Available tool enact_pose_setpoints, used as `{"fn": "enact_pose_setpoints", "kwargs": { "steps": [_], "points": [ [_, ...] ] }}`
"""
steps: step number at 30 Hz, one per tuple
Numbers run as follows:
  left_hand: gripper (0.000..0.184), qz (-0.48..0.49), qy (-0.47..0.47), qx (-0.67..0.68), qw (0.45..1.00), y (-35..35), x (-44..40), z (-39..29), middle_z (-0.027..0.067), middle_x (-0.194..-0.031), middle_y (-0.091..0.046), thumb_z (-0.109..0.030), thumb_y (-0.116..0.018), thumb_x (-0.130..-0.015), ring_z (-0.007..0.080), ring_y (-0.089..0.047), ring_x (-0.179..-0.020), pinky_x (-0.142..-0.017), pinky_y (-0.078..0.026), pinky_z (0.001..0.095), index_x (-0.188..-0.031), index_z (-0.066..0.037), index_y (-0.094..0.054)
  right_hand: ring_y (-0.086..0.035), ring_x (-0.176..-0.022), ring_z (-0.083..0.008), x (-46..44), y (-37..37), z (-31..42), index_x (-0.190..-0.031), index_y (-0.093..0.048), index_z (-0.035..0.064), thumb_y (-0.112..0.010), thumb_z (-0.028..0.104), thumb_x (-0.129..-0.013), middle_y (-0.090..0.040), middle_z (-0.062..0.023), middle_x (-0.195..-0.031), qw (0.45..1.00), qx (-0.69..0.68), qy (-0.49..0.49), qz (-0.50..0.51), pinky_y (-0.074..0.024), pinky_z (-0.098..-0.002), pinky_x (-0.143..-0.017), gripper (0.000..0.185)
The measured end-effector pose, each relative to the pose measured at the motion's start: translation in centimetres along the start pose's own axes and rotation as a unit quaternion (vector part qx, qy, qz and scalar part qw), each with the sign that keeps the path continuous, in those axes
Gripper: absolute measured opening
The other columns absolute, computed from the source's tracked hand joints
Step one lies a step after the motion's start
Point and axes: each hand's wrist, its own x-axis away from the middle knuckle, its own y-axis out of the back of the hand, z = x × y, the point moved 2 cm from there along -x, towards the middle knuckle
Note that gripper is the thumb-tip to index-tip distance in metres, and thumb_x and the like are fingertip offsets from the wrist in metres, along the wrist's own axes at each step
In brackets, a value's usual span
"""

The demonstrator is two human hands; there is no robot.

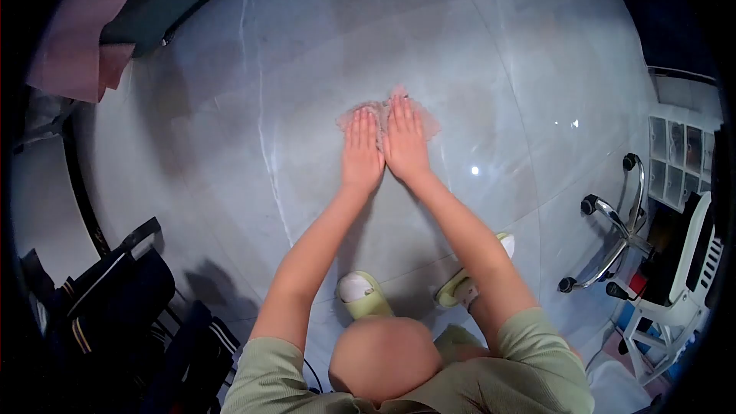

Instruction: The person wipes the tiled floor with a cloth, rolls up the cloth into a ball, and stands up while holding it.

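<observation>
A pinkish cloth (431, 123) lies crumpled on the grey marbled floor (322, 46), mostly covered by both hands. My left hand (363, 148) is laid flat on its left part, fingers stretched forward. Beside it, my right hand (406, 142) presses flat on the right part, fingers also straight. The thumbs are close together along the middle. Only the edges of the cloth show around the fingertips and at the sides.
At the right stand a wheeled chair base (630, 239), a white drawer unit (676, 155) and a white plastic chair (685, 284). Dark bags or clothes (123, 299) are at lower left. Pink fabric (84, 31) hangs at upper left. Light-green slippers (370, 303) are near my knees.
</observation>
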Motion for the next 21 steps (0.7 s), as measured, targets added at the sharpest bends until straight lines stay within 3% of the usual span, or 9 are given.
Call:
{"fn": "enact_pose_setpoints", "kwargs": {
  "steps": [6, 9, 12, 21],
  "points": [
    [0.060, 0.009, 0.017, 0.041, 0.999, 0.4, 3.2, -1.7, 0.0249, -0.145, -0.028, -0.017, -0.044, -0.086, 0.0359, -0.023, -0.138, -0.113, -0.017, 0.0460, -0.137, 0.011, -0.029, -0.021, -0.139, -0.0355, 4.2, 0.1, 0.6, -0.139, -0.029, -0.0066, -0.047, 0.021, -0.086, -0.023, -0.0215, -0.149, 0.998, -0.034, -0.046, -0.015, -0.0175, -0.0471, -0.112, 0.062],
    [0.068, 0.023, 0.007, 0.060, 0.998, -0.4, 7.3, -3.5, 0.0233, -0.144, -0.031, -0.020, -0.052, -0.078, 0.0330, -0.027, -0.137, -0.114, -0.018, 0.0452, -0.136, 0.010, -0.033, -0.021, -0.138, -0.0363, 8.7, 0.3, 0.8, -0.139, -0.028, -0.0074, -0.047, 0.020, -0.085, -0.023, -0.0227, -0.148, 0.997, -0.044, -0.060, 0.009, -0.0166, -0.0479, -0.112, 0.063],
    [0.060, 0.062, -0.003, 0.103, 0.993, -0.8, 10.3, -5.5, 0.0250, -0.143, -0.032, -0.017, -0.047, -0.083, 0.0360, -0.025, -0.137, -0.112, -0.020, 0.0468, -0.135, 0.011, -0.034, -0.021, -0.138, -0.0362, 12.5, 0.5, 0.7, -0.139, -0.028, -0.0074, -0.048, 0.020, -0.085, -0.023, -0.0229, -0.148, 0.994, -0.038, -0.100, 0.036, -0.0158, -0.0483, -0.112, 0.064],
    [0.071, 0.071, -0.004, 0.047, 0.996, -1.0, 6.1, -6.7, 0.0196, -0.147, -0.028, -0.022, -0.053, -0.078, 0.0309, -0.023, -0.139, -0.114, -0.017, 0.0420, -0.139, 0.007, -0.031, -0.022, -0.138, -0.0368, 9.7, 1.2, -2.0, -0.140, -0.027, -0.0069, -0.049, 0.022, -0.083, -0.023, -0.0227, -0.148, 0.993, 0.036, -0.112, 0.009, -0.0160, -0.0468, -0.113, 0.067]
  ]
}}
